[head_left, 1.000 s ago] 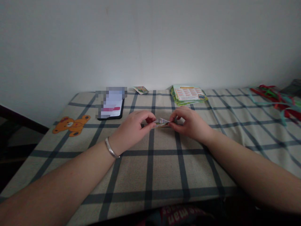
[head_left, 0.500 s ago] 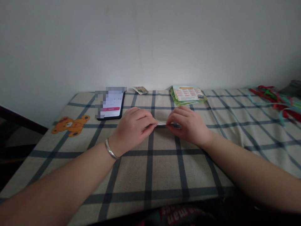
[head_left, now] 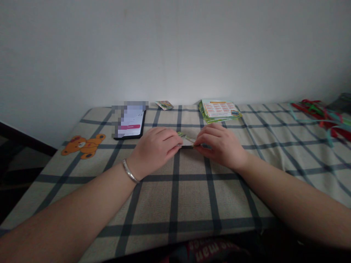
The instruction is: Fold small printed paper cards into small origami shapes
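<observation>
A small piece of printed paper [head_left: 187, 141], white with some green, stretches between my two hands just above the checked cloth. My left hand [head_left: 157, 146], with a silver bangle [head_left: 130, 171] on its wrist, pinches the left end between thumb and fingers. The right end is pinched the same way by my right hand [head_left: 218, 144]. Much of the paper is hidden behind the fingers; a fold or tilted flap shows in the middle.
Behind my left hand lies a phone [head_left: 131, 122] with a lit screen. A bear cutout [head_left: 83, 146] is at the left. Along the wall are a small card [head_left: 164, 105] and a stack of printed sheets [head_left: 221, 109]. Red and green ribbons [head_left: 315, 109] lie far right on the checked cloth [head_left: 192, 201].
The paper between my hands has opened up: a greenish printed part now shows behind its white front strip. Both hands stay in nearly the same place, still pinching.
</observation>
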A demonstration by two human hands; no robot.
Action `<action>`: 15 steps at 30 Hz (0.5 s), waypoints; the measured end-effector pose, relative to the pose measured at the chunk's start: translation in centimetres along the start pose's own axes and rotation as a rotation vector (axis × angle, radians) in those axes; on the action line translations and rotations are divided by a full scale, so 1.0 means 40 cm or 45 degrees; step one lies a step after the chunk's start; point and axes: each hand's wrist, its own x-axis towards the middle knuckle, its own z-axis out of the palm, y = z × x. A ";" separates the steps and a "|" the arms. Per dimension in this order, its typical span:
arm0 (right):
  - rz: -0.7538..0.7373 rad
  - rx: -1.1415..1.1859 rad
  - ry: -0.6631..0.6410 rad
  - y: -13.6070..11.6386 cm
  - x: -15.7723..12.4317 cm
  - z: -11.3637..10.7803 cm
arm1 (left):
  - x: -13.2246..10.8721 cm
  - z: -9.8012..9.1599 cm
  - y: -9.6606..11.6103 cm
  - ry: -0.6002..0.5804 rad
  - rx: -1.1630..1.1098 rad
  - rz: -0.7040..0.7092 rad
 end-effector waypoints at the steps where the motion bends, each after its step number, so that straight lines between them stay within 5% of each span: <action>1: -0.009 0.006 -0.009 -0.001 0.000 0.000 | 0.000 -0.001 0.001 -0.013 0.023 0.010; 15: 0.136 -0.029 -0.058 0.011 -0.002 0.006 | -0.004 0.009 -0.014 0.010 -0.241 -0.193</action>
